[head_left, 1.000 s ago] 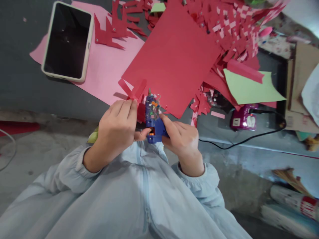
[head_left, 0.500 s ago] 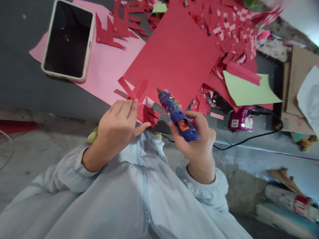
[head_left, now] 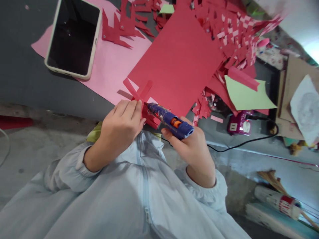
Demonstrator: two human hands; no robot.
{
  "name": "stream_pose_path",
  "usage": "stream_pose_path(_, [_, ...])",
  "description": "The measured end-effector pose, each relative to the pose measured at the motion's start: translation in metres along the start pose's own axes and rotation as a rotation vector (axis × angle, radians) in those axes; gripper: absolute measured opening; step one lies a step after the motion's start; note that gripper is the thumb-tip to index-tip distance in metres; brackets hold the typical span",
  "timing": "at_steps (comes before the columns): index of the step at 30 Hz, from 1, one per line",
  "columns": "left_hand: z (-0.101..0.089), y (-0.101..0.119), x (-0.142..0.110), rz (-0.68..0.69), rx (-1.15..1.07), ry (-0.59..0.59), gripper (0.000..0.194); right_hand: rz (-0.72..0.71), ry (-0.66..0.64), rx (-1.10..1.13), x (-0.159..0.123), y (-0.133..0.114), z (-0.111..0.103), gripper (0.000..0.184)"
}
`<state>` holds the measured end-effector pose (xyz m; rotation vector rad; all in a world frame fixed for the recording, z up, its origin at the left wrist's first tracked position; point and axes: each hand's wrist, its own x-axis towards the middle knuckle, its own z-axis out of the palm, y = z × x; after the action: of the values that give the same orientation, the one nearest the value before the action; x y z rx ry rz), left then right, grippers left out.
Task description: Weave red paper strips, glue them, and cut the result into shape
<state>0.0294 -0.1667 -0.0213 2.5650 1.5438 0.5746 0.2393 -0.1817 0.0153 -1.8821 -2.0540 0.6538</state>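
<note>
My left hand is closed on a red paper cutout with narrow strips, at the table's near edge. Its fingers hide part of the cutout. In my right hand is a blue glue gun with an orange part showing in its body. The gun's nozzle points left and is at the cutout, close by my left fingertips; whether it touches the paper I cannot tell. Beyond both hands a large red paper sheet lies over a pink sheet.
A phone lies at the left on the pink sheet. Red cutouts and a pile of red scraps lie at the back. On the right are a green sheet, a purple box with a black cable, and cardboard.
My right hand has brought the glue gun left and down, so its nozzle is now at the red cutout. My left hand still holds the cutout, its thumb drawn in. The view has shifted slightly.
</note>
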Motion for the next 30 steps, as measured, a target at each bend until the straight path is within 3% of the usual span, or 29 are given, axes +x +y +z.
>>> stream_pose_path(22, [0.0018,-0.0007,-0.0009,0.024,0.05,0.034,0.044,0.098,-0.077,0.017,-0.0002,0.0025,-0.0028,0.028])
stream_pose_path(30, [-0.001,-0.0001,-0.0004,-0.006,-0.01,-0.025,0.045,0.139,-0.107,0.038,0.0023,0.0001,-0.0019,0.03])
